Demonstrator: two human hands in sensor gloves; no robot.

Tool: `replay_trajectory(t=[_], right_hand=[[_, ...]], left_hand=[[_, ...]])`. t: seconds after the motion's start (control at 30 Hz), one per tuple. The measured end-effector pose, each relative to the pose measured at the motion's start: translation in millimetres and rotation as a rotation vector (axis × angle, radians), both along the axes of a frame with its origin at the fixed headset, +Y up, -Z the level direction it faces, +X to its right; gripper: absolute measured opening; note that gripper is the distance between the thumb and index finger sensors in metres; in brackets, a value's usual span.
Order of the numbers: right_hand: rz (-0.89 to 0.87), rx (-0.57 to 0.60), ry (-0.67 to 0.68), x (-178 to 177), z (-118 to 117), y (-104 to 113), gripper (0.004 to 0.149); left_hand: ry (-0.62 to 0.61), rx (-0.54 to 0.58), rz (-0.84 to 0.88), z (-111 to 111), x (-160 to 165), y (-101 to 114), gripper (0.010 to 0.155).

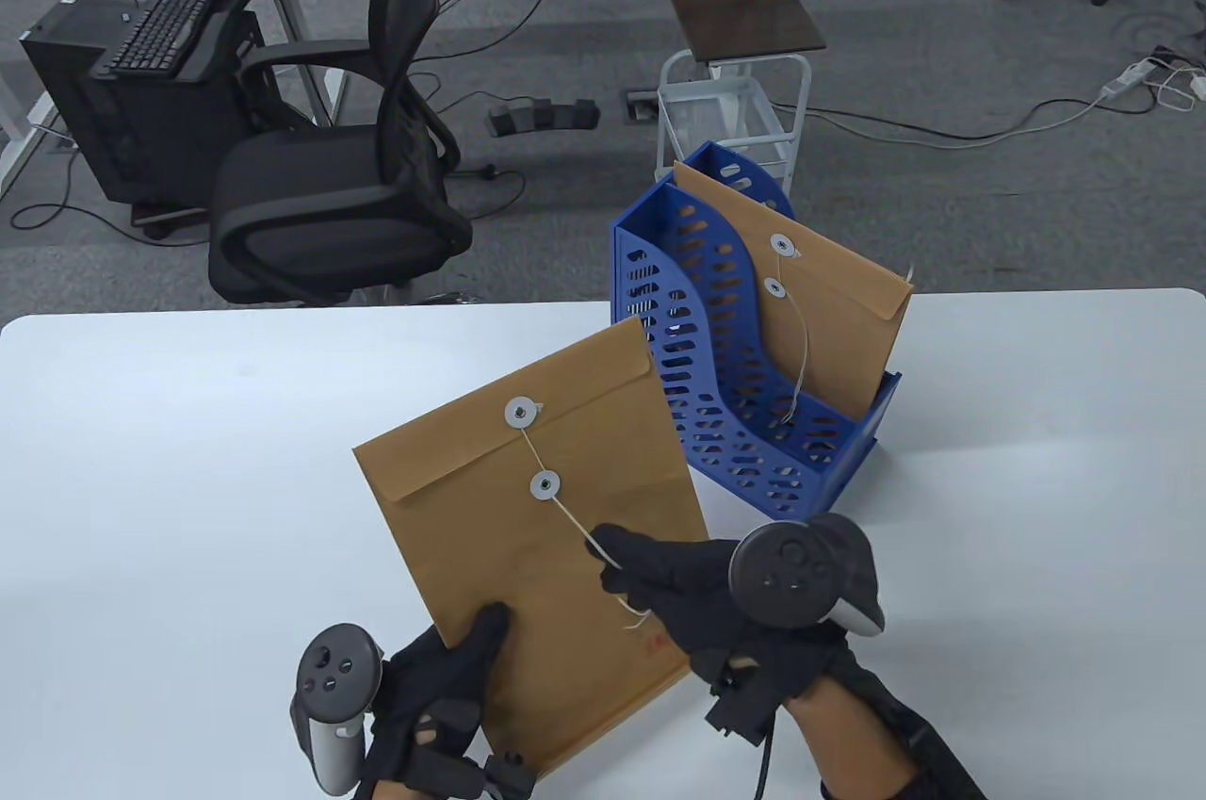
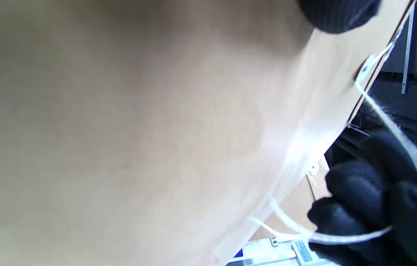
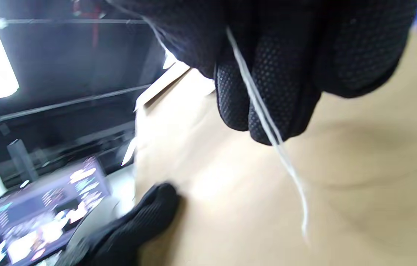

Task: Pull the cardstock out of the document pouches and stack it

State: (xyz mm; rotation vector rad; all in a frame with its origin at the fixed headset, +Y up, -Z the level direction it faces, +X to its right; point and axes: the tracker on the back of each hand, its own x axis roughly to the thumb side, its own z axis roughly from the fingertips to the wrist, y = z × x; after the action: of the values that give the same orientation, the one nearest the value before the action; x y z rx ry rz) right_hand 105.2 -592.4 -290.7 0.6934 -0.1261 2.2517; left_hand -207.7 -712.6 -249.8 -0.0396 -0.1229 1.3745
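A brown document pouch [image 1: 528,508] with two grey string buttons is held tilted above the white table [image 1: 188,461]; its flap lies closed. My left hand [image 1: 443,696] grips its lower left corner, thumb on the front. My right hand [image 1: 678,593] pinches the pouch's white closure string [image 1: 579,531], which runs from the lower button to my fingers. The left wrist view shows the pouch [image 2: 138,140] close up with the string [image 2: 397,129] over the right fingers. The right wrist view shows the string [image 3: 264,122] pinched between gloved fingertips [image 3: 267,92]. A second brown pouch [image 1: 820,301] stands in a blue file rack [image 1: 744,395].
The blue rack stands on the table's far middle right edge. Beyond the table are a black office chair [image 1: 358,169], a small white trolley [image 1: 735,93] and floor cables. The table's left half is bare white surface.
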Motion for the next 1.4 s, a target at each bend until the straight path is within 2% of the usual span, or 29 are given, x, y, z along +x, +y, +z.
replay_trajectory(t=[0.1, 0.2, 0.27, 0.33, 0.43, 0.47, 0.57, 0.63, 0.73, 0.8, 0.93, 1.1, 1.27, 1.4], right_hand=[[-0.102, -0.081, -0.17, 34, -14, -2, 0.046], [-0.148, -0.145, -0.333, 64, -20, -4, 0.055], [-0.155, -0.082, -0.416, 75, -18, -1, 0.056], [-0.167, -0.025, -0.401, 79, -14, 6, 0.057], [-0.202, 0.106, -0.22, 65, -1, 24, 0.055], [-0.18, 0.158, -0.101, 52, 6, 30, 0.054], [-0.089, 0.14, 0.183, 12, 23, 34, 0.054], [-0.014, 0.146, 0.265, -12, 32, 31, 0.055], [0.164, 0.246, 0.229, -34, 40, 22, 0.058], [0.235, 0.261, 0.193, -38, 40, 18, 0.06], [0.11, 0.247, 0.155, -16, 36, 29, 0.059], [0.042, 0.37, 0.036, 16, 40, 49, 0.06], [0.088, 0.419, -0.023, 23, 40, 50, 0.065], [0.04, 0.385, -0.018, 20, 35, 45, 0.055]], left_hand=[[0.011, 0.002, 0.003, 0, -3, 1, 0.048], [0.025, 0.018, -0.014, 1, -4, 3, 0.048], [0.024, 0.019, -0.006, 1, -4, 4, 0.049], [0.04, 0.045, -0.039, 1, -4, 6, 0.049], [0.05, 0.106, -0.152, 2, -1, 15, 0.049], [0.068, 0.135, -0.203, 3, 1, 21, 0.049], [0.084, 0.225, -0.345, 6, 10, 45, 0.049], [0.097, 0.298, -0.453, 7, 14, 62, 0.049], [0.098, 0.377, -0.638, 9, 17, 82, 0.048], [0.106, 0.424, -0.775, 9, 15, 91, 0.048], [0.131, 0.45, -0.946, 8, -2, 101, 0.048], [0.149, 0.455, -1.08, 7, -23, 108, 0.048], [0.151, 0.559, -1.185, 10, -27, 110, 0.048], [0.17, 0.658, -1.212, 16, -25, 113, 0.048]])
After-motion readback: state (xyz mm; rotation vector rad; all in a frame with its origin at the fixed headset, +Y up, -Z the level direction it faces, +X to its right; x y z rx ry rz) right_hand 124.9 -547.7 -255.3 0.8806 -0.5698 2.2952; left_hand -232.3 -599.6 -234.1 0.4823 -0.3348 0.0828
